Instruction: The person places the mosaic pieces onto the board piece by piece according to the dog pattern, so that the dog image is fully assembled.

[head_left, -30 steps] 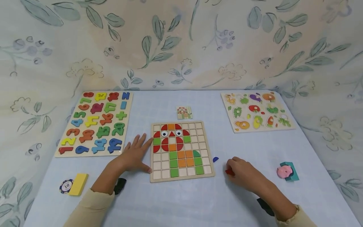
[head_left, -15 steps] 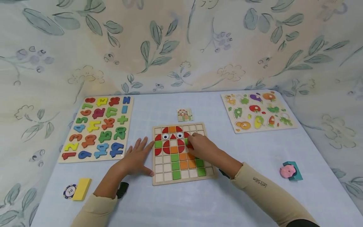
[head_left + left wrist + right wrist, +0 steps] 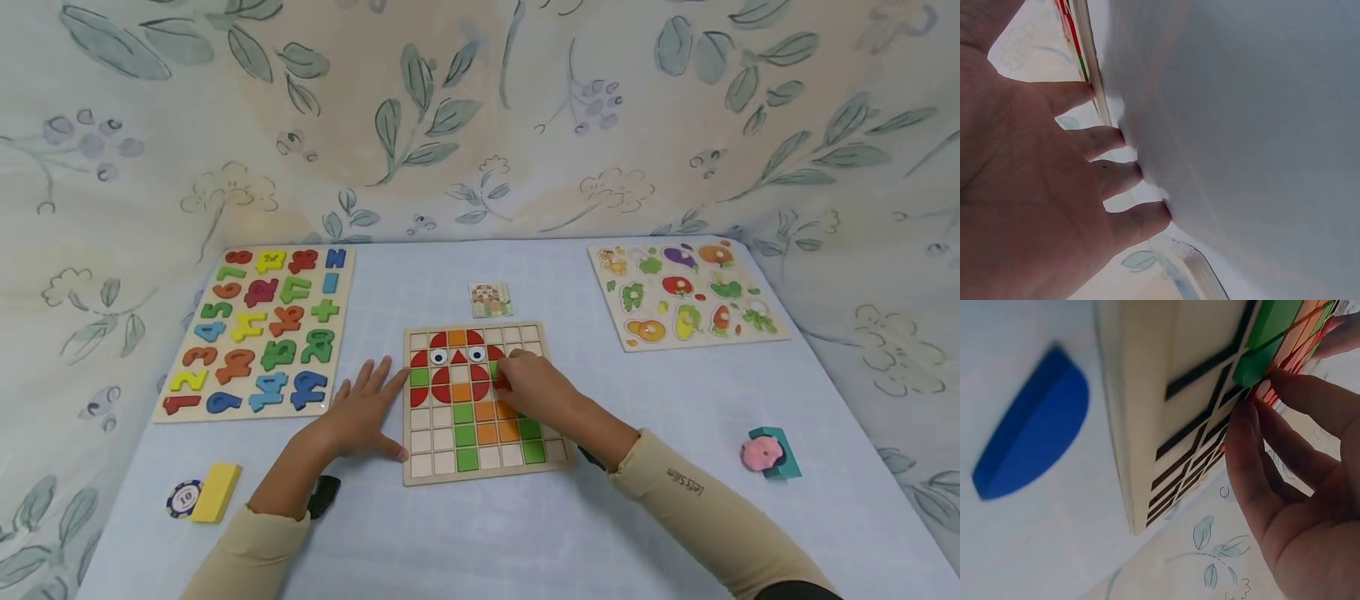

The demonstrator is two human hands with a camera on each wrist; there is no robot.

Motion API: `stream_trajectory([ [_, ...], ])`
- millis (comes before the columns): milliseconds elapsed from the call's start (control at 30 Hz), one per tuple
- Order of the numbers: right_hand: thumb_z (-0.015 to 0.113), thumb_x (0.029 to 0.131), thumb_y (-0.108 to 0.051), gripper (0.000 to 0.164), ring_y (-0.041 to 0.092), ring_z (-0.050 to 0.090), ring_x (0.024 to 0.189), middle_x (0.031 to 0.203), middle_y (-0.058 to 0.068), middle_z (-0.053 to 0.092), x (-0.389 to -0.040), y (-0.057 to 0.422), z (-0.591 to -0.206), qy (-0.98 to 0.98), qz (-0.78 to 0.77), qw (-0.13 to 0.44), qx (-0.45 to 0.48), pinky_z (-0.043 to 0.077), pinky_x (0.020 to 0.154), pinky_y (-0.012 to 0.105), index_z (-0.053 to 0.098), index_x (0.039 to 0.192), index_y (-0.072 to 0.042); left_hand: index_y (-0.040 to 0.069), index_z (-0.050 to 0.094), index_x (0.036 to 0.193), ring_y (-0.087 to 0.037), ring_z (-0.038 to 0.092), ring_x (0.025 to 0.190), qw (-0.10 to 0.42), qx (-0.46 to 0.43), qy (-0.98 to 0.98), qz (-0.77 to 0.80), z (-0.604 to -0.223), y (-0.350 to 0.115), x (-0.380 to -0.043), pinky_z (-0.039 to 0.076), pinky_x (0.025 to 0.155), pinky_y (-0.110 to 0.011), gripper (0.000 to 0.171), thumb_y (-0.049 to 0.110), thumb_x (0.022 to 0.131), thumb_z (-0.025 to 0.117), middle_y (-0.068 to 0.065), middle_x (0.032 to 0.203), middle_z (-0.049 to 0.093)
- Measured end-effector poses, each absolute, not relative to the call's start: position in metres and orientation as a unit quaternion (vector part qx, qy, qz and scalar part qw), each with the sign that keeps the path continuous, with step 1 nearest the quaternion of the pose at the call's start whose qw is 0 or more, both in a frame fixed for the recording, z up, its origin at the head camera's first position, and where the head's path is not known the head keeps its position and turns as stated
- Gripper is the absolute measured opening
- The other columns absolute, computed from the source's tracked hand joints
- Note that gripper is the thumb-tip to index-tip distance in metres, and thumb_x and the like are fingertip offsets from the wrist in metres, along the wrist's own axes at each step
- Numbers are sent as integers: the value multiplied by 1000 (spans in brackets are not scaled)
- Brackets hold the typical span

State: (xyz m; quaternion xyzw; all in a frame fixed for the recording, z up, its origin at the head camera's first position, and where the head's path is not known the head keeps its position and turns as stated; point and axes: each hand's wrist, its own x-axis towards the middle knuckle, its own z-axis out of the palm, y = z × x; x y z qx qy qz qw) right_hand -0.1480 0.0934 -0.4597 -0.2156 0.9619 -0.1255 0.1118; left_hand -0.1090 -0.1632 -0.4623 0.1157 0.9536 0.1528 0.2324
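A wooden grid board lies mid-table, bearing red, orange and green pieces and two eye pieces. My left hand lies spread at its left edge, thumb and index fingertip touching the rim; the left wrist view shows its fingers straight. Over the board's right half, my right hand pinches a small red piece below a green square; the fingers mostly hide it. Beside the board, the right wrist view shows a blue half-round piece, which the arm covers in the head view.
A picture card lies behind the grid board. A number puzzle stands left, a vegetable puzzle at back right. Nearer me are a yellow block, a poker chip, and a pink piece by a teal block.
My right hand has carried the red piece from the table at right onto the grid board, staying there over the last half second. The left hand keeps its place at the rim.
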Motion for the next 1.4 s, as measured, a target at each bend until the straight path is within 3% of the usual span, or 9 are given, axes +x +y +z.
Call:
stream_trajectory([
  [267,66,83,-22,19,12,55,80,89,-1,61,-147,136,-441,964,-161,122,-171,51,69,27,65,99,-11,19,17,146,-37,-7,137,237,112,953,151,-462,-161,-108,2,104,-63,118,45,51,83,-13,152,2],
  [500,71,78,-14,22,7,54,81,89,-8,61,-118,185,-449,951,-153,209,-166,49,73,27,67,99,-16,18,18,146,-37,-7,137,233,121,953,150,-458,-162,-108,2,104,-63,118,46,51,83,-13,152,2],
  [667,72,76,-9,17,4,53,77,84,-10,58,-107,193,-460,947,-185,185,-186,49,73,24,69,90,-16,18,18,146,-37,-7,137,235,120,952,152,-460,-164,-109,2,104,-63,118,46,51,83,-13,152,2],
  [800,71,76,-7,13,7,50,70,76,-9,56,-110,194,-461,944,-202,188,-179,47,65,23,63,83,-14,19,18,146,-37,-7,137,238,120,952,151,-462,-163,-108,2,104,-63,119,47,50,82,-13,152,2],
  [900,71,76,-7,15,7,50,67,72,-10,56,-116,191,-459,947,-219,155,-176,45,61,21,61,82,-16,19,17,146,-37,-7,137,236,120,952,151,-461,-162,-109,2,104,-63,119,47,51,83,-13,152,2],
  [1133,70,77,-6,13,6,56,77,85,-9,60,-122,171,-465,946,-208,63,-241,50,68,20,65,86,-15,19,16,146,-37,-8,137,235,119,952,159,-462,-163,-109,1,104,-63,120,48,51,82,-14,152,2],
  [1400,72,76,-9,10,6,58,80,88,-6,60,-116,170,-473,944,-189,32,-268,52,69,21,70,85,-13,19,16,146,-37,-7,137,232,122,952,155,-461,-163,-109,2,104,-63,119,48,51,82,-14,152,3],
])
